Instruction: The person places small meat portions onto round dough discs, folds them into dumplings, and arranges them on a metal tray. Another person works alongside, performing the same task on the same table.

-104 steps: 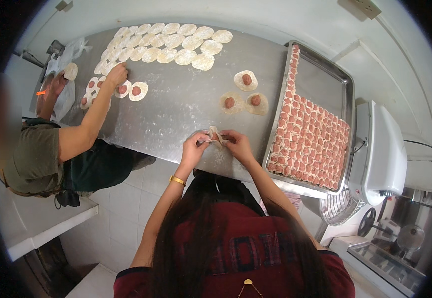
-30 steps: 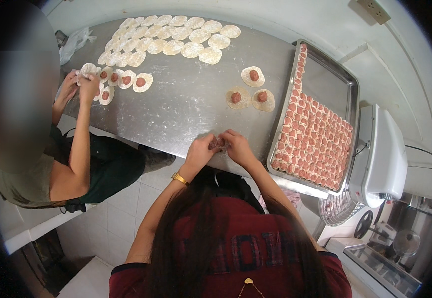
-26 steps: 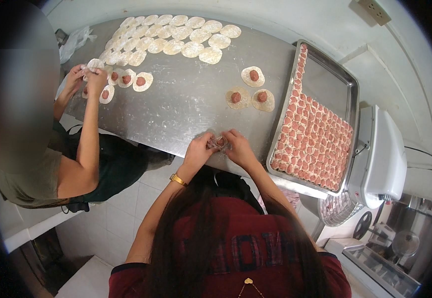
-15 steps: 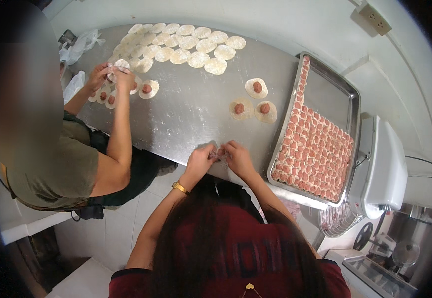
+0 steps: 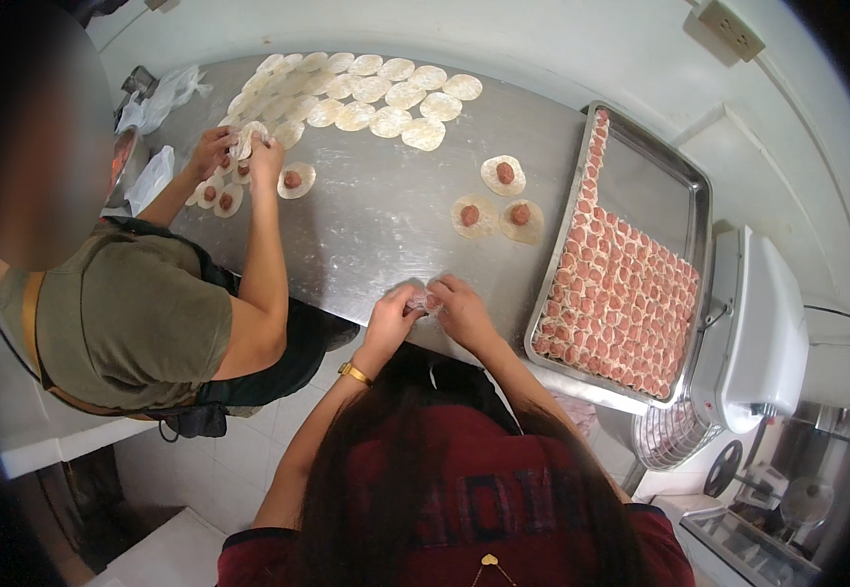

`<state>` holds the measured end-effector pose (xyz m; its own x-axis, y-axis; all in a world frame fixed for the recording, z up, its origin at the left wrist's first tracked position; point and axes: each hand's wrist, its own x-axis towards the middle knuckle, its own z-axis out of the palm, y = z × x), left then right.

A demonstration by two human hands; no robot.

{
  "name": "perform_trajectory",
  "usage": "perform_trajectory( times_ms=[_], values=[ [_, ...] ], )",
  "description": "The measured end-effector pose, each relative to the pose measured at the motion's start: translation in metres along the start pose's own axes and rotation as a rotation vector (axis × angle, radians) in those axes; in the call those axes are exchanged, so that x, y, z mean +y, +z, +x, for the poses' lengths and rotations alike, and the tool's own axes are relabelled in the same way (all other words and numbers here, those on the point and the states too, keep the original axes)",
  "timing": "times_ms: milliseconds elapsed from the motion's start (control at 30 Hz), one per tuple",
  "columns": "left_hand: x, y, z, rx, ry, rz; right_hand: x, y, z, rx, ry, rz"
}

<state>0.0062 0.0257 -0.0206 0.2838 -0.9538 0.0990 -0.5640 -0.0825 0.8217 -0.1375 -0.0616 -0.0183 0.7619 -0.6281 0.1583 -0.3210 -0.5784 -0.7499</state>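
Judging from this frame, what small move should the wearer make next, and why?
Probably a light pinch of the dough piece: the left hand and right hand both grip it with their fingertips by the near edge of the table. Fingers partly hide it, so how far it is closed can't be told.

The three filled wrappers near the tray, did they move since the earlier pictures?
No. The three filled wrappers keep the same place on the table, just left of the metal tray.
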Motion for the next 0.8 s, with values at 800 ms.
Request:
perform_trajectory(
  times_ms=[800],
  values=[
    [0.004,0.008,0.007,0.112,-0.042,0.246,0.213,-0.261,0.067,0.410,0.694,-0.446]
  ],
)
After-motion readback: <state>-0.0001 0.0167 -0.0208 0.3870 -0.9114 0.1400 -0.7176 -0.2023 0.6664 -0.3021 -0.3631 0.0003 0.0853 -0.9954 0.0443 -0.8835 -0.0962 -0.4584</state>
